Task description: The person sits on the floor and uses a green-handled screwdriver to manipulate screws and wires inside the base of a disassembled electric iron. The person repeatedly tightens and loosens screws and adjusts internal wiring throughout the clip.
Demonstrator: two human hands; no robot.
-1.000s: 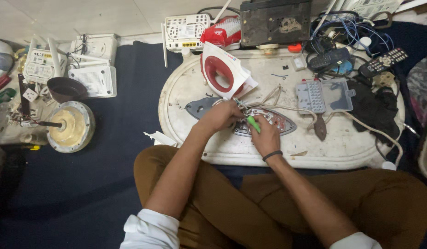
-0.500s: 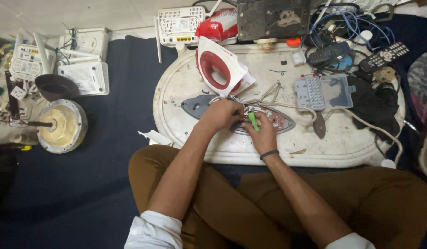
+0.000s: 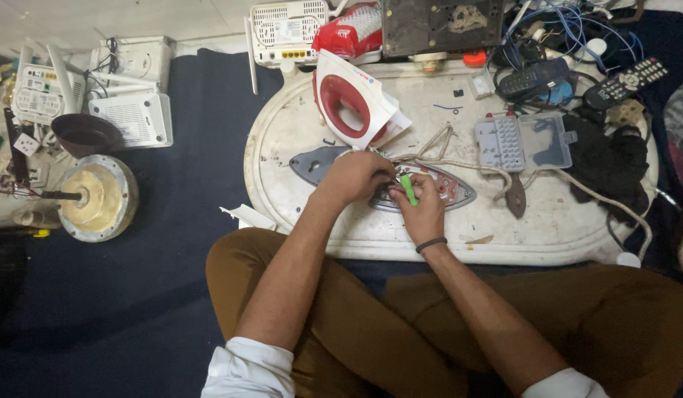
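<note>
On the white oval table [image 3: 341,243], seen from the head camera, an opened iron base [image 3: 437,193] lies flat at the centre, directly under both hands. The left hand [image 3: 356,177] is curled over its near-left end, fingers closed on the metal; what they pinch is hidden. The right hand [image 3: 422,210] sits at five o'clock of the base, gripping a green screwdriver [image 3: 408,189] whose tip points into the base. A grey soleplate [image 3: 316,163] lies at nine o'clock, touching the left hand. The red and white iron shell [image 3: 352,107] stands at eleven o'clock, just beside. A clear parts box [image 3: 524,141] lies at two o'clock, a cord [image 3: 459,162] running between. A remote [image 3: 625,82] lies farther off at two o'clock.
</note>
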